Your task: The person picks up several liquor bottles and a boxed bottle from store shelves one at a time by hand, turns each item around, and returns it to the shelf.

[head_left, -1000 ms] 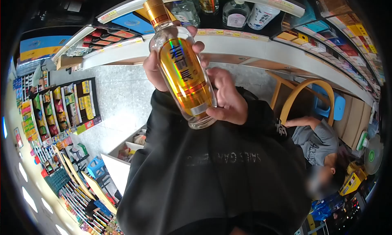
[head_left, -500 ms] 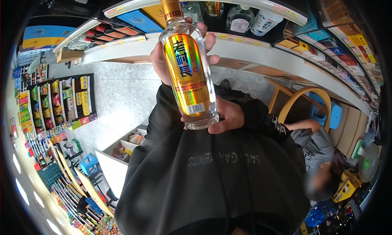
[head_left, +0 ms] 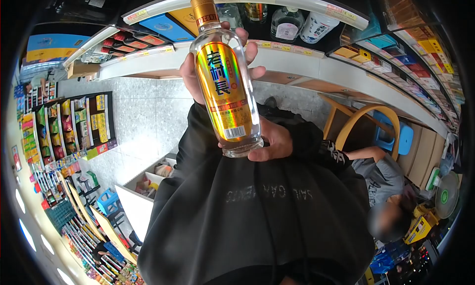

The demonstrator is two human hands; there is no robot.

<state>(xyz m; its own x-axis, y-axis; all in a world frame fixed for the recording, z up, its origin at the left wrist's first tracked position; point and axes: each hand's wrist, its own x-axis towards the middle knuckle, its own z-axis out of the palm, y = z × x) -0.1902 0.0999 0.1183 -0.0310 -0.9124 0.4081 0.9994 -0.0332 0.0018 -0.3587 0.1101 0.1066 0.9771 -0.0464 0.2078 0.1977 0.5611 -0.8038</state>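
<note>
A clear glass liquor bottle (head_left: 225, 89) with a gold cap and a shiny gold label is held up in front of my chest, its neck tilted a little left. Behind its upper body, my left hand (head_left: 192, 79) wraps around the glass, the thumb on the left side and fingertips showing on the right. My right hand (head_left: 278, 142) closes on the base, thumb near the lower front edge; its other fingers are mostly hidden. The label with large characters and a barcode faces me.
Beyond the bottle runs a shelf (head_left: 316, 62) with bottles and boxes. Cigarette-like packs line the right shelves (head_left: 410, 72). A seated person in a grey shirt (head_left: 383, 178) is at right, near a wooden chair (head_left: 396, 119). Snack racks (head_left: 74, 126) stand left, and a white open bin (head_left: 136, 206) is nearby.
The bottle and both hands appear slightly further left in view. The grip of both hands looks the same.
</note>
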